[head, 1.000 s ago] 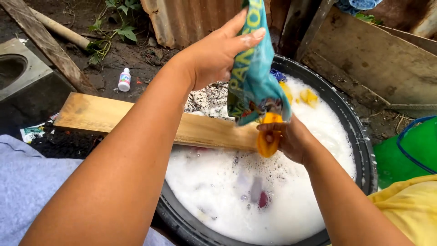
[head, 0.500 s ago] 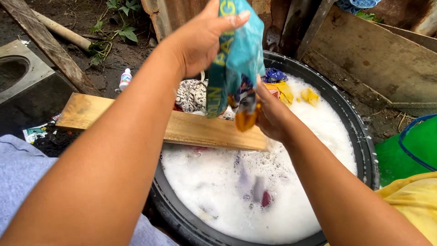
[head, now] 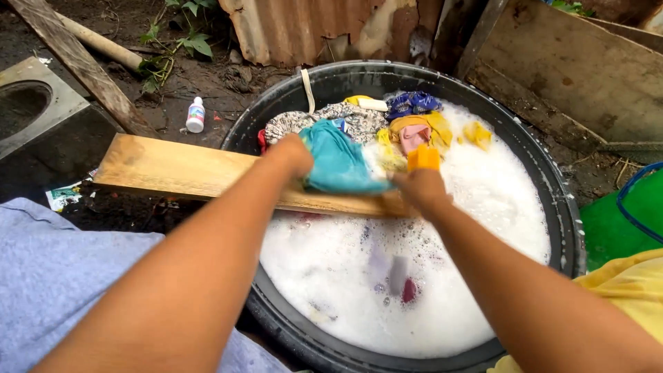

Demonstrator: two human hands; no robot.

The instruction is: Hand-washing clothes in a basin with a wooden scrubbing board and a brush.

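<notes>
Both hands work on the plank's [head: 179,169] right end: left hand [head: 293,153] clamped on teal cloth [head: 338,166], right hand [head: 423,190] gripping orange soap [head: 423,157]. Soapy fingers risk dropping soap into the basin [head: 552,207].

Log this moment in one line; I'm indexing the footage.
left hand: pressing teal cloth on wooden board | right hand: holding orange bar | black tub: suds

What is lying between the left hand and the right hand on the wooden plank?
In the head view, the teal cloth lies on the wooden plank between the left hand and the right hand.
</notes>
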